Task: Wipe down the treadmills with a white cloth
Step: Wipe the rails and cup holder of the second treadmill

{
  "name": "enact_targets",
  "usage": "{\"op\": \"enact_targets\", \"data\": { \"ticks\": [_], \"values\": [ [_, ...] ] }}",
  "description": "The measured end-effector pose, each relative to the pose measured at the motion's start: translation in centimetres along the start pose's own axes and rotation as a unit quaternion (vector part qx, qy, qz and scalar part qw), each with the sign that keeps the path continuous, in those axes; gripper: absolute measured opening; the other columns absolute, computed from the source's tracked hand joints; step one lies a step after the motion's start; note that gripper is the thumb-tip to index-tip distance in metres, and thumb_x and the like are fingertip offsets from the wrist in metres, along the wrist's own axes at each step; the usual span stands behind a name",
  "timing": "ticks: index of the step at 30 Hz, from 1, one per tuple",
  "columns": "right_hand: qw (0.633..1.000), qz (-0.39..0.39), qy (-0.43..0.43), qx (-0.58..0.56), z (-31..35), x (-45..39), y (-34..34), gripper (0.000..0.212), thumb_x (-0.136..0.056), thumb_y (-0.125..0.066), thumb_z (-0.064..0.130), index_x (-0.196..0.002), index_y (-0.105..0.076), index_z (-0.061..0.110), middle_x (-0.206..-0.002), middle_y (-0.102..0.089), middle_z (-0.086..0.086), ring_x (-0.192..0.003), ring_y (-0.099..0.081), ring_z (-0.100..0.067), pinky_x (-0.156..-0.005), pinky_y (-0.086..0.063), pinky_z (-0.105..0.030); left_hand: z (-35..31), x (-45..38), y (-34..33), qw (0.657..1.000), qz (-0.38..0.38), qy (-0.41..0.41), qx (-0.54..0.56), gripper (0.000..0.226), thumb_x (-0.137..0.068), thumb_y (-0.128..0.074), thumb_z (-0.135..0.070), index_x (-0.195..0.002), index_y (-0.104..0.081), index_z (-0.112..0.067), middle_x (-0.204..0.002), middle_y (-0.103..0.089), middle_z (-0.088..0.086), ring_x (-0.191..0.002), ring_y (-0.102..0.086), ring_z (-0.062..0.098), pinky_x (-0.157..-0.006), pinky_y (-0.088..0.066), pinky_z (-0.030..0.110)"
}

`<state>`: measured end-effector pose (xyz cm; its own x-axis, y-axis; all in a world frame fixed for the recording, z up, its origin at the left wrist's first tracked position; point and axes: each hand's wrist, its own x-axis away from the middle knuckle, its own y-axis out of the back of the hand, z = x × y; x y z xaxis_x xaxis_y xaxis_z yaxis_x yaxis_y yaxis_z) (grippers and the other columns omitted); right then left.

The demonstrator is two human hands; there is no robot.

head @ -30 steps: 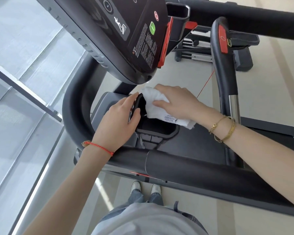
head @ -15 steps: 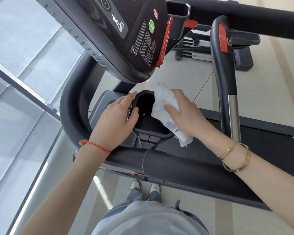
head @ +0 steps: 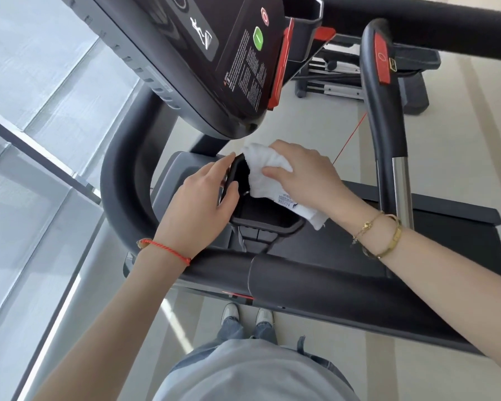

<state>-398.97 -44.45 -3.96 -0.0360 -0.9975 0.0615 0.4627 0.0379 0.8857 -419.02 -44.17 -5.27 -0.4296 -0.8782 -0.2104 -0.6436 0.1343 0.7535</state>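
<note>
The black treadmill fills the head view, its console [head: 214,62] tilted above a black cup holder tray [head: 268,222]. My right hand [head: 307,175] presses a folded white cloth [head: 265,176] with a printed label against the tray's far inner edge. My left hand [head: 197,206] grips the tray's left rim, thumb over the edge. The thick black handrail [head: 315,280] runs below both wrists.
An upright black handle [head: 383,111] with a red button and a chrome section stands to the right. The belt deck [head: 451,241] lies beyond it. A glass wall with a grey frame [head: 41,157] is at the left. Another machine's base [head: 330,82] sits on the beige floor behind.
My right hand has slid the cloth from the tray's right side up and left to its far edge. The left hand stays on the rim.
</note>
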Motion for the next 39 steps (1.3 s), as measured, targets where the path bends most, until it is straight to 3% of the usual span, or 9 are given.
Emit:
{"op": "enact_targets", "data": {
  "ticks": [5,9,11,14,17,26,30,34,39],
  "values": [
    [0.986,-0.01,-0.097,-0.137,0.1,3.3,-0.5,0.038,-0.099,-0.048,0.032,-0.135,-0.036,0.025,-0.111,-0.05,-0.001,-0.091,-0.051,-0.02,-0.062,-0.034,-0.025,0.0,-0.1,0.1,1.0,0.002,-0.001,0.003,0.047,-0.098,-0.051,-0.023,-0.145,-0.046,-0.018,-0.109,-0.065,0.001,-0.092,-0.061,0.018,-0.086,-0.053,0.037],
    [0.947,0.004,-0.155,-0.28,0.8,6.0,-1.2,0.062,-0.1,-0.049,0.031,-0.148,-0.011,0.026,-0.135,-0.046,-0.006,-0.115,-0.052,-0.026,-0.094,-0.048,-0.044,0.0,0.0,0.1,1.0,0.001,-0.004,-0.003,0.047,-0.098,-0.05,-0.024,-0.145,-0.045,-0.018,-0.107,-0.065,0.002,-0.089,-0.062,0.019,-0.084,-0.054,0.039],
    [0.949,0.012,-0.164,-0.27,0.7,5.5,-0.9,0.06,-0.1,-0.048,0.032,-0.147,-0.012,0.022,-0.132,-0.049,-0.006,-0.111,-0.055,-0.023,-0.089,-0.048,-0.038,0.1,0.0,0.1,1.0,0.0,-0.007,-0.002,0.047,-0.098,-0.051,-0.024,-0.145,-0.045,-0.018,-0.107,-0.065,0.003,-0.089,-0.062,0.019,-0.084,-0.054,0.04],
    [0.963,0.03,-0.148,-0.224,0.5,3.5,0.3,0.043,-0.101,-0.047,0.033,-0.138,-0.03,0.018,-0.111,-0.058,-0.007,-0.086,-0.057,-0.014,-0.064,-0.045,-0.029,0.2,-0.1,0.0,1.0,0.001,-0.008,0.003,0.048,-0.098,-0.051,-0.024,-0.145,-0.045,-0.017,-0.109,-0.064,0.002,-0.09,-0.063,0.019,-0.086,-0.054,0.041],
    [0.965,0.034,-0.138,-0.218,0.4,2.6,0.8,0.035,-0.1,-0.047,0.036,-0.131,-0.041,0.021,-0.107,-0.061,-0.008,-0.093,-0.06,-0.022,-0.079,-0.049,-0.038,0.3,0.0,0.0,1.0,0.002,-0.008,0.009,0.048,-0.097,-0.051,-0.023,-0.145,-0.045,-0.017,-0.109,-0.064,0.003,-0.091,-0.063,0.02,-0.087,-0.054,0.042],
    [0.901,-0.022,-0.198,-0.386,1.5,7.7,-2.5,0.056,-0.101,-0.046,0.033,-0.145,-0.012,0.027,-0.111,-0.056,0.004,-0.092,-0.055,-0.001,-0.071,-0.046,-0.024,0.4,0.0,-0.1,1.0,0.007,-0.016,0.007,0.048,-0.098,-0.05,-0.022,-0.145,-0.044,-0.015,-0.107,-0.062,0.003,-0.088,-0.063,0.024,-0.085,-0.054,0.045],
    [0.94,-0.016,-0.173,-0.295,0.8,5.8,-1.4,0.051,-0.101,-0.047,0.034,-0.141,-0.019,0.018,-0.105,-0.058,0.0,-0.084,-0.057,-0.007,-0.064,-0.046,-0.025,0.3,0.1,0.0,1.0,0.013,-0.018,0.002,0.049,-0.098,-0.049,-0.023,-0.146,-0.042,-0.014,-0.106,-0.061,0.004,-0.088,-0.062,0.025,-0.083,-0.054,0.046],
    [0.989,0.025,-0.073,-0.123,-0.5,2.1,0.4,0.04,-0.101,-0.046,0.036,-0.136,-0.038,0.02,-0.09,-0.057,0.0,-0.076,-0.054,-0.015,-0.062,-0.04,-0.028,0.1,0.2,0.2,1.0,0.012,-0.016,0.004,0.049,-0.098,-0.049,-0.022,-0.146,-0.042,-0.015,-0.104,-0.059,0.004,-0.088,-0.061,0.024,-0.081,-0.053,0.047],
    [0.994,0.073,0.075,0.028,-0.1,-1.0,1.3,0.035,-0.099,-0.047,0.042,-0.131,-0.047,0.028,-0.068,-0.048,0.011,-0.065,-0.048,-0.011,-0.065,-0.035,-0.034,-0.2,0.3,0.3,1.0,-0.004,-0.01,-0.003,0.046,-0.098,-0.05,-0.022,-0.143,-0.045,-0.021,-0.103,-0.063,0.006,-0.084,-0.063,0.024,-0.076,-0.054,0.045]
  ]
}}
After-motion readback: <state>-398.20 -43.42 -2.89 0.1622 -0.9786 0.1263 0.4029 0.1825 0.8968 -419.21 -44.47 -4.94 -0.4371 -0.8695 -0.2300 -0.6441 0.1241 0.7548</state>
